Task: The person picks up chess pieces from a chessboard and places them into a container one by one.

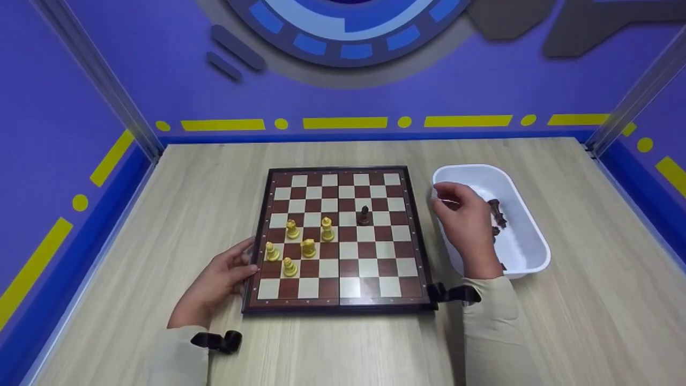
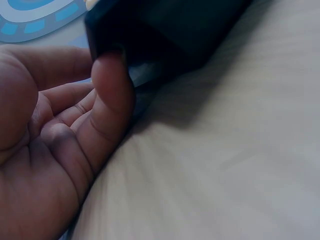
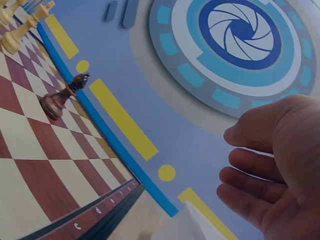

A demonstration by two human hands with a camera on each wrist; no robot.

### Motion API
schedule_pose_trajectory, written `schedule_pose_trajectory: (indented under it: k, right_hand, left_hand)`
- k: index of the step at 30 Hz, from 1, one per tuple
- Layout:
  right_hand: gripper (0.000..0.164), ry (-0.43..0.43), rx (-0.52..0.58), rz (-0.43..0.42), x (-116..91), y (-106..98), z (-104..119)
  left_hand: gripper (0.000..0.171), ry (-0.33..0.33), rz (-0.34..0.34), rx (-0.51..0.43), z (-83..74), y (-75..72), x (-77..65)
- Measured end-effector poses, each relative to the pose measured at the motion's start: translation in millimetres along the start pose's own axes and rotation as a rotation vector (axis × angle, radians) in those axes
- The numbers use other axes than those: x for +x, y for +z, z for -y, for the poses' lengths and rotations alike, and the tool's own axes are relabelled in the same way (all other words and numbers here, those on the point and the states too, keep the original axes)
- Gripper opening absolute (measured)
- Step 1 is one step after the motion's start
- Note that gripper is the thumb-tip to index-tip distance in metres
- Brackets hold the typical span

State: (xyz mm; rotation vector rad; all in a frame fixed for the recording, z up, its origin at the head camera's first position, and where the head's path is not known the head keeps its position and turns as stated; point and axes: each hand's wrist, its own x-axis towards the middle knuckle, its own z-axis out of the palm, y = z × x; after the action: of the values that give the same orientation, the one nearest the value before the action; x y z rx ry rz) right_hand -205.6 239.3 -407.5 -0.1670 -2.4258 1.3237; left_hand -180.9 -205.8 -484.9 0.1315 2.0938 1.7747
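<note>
Count first: 1 board (image 1: 370,287) on the bench (image 1: 600,241), 1 white tray (image 1: 522,254) just beside it on the right, 2 hands at work. On the board, 6 pcs, all upright: 5 yellow pcs (image 1: 308,247) grouped on the left half, & 1 dark pc (image 1: 364,215) alone on the right half, up past the middle. Dark spares (image 1: 497,213) lie in the tray, at least 3 showing; exact no. can't be told, R hand covers part of it.

Now the hands! L hand (image 1: 220,276) is at the board's left edge, near the front corner: thumb on top of the rim, fingers curled in at the side, so it's got hold of the edge, lightly pinched. L wrist view's blurry, but a fingertip meets the dark side of the board there.

R hand (image 1: 469,222) hangs over the tray's left side, fingers loosely bent, a small gap btwn thumb & forefinger, nothing visible in it. R wrist view agrees: thumb clear of the fingers, palm side bare, dark pc well apart from it.
</note>
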Motion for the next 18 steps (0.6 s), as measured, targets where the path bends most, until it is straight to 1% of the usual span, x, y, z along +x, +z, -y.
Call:
schedule_pose_trajectory:
  k: [4,6,11,18]
  right_hand:
    - [0.029,-0.006,0.02,0.04,-1.2,5.2,1.1]
    - [0.031,-0.011,0.029,0.057,-2.0,7.5,1.4]
    - [0.033,-0.018,0.017,0.089,-2.9,12.3,2.2]
    - [0.034,-0.032,0.01,0.122,-4.6,21.1,3.5]
  left_hand:
    - [0.071,0.002,-0.005,0.003,-0.1,-0.1,-0.2]
    - [0.071,0.0,-0.005,-0.011,-0.2,0.1,0.0]
    - [0.07,-0.001,-0.003,-0.051,-0.9,1.1,0.5]
    - [0.07,-0.004,-0.008,-0.05,-0.8,3.0,-0.5]
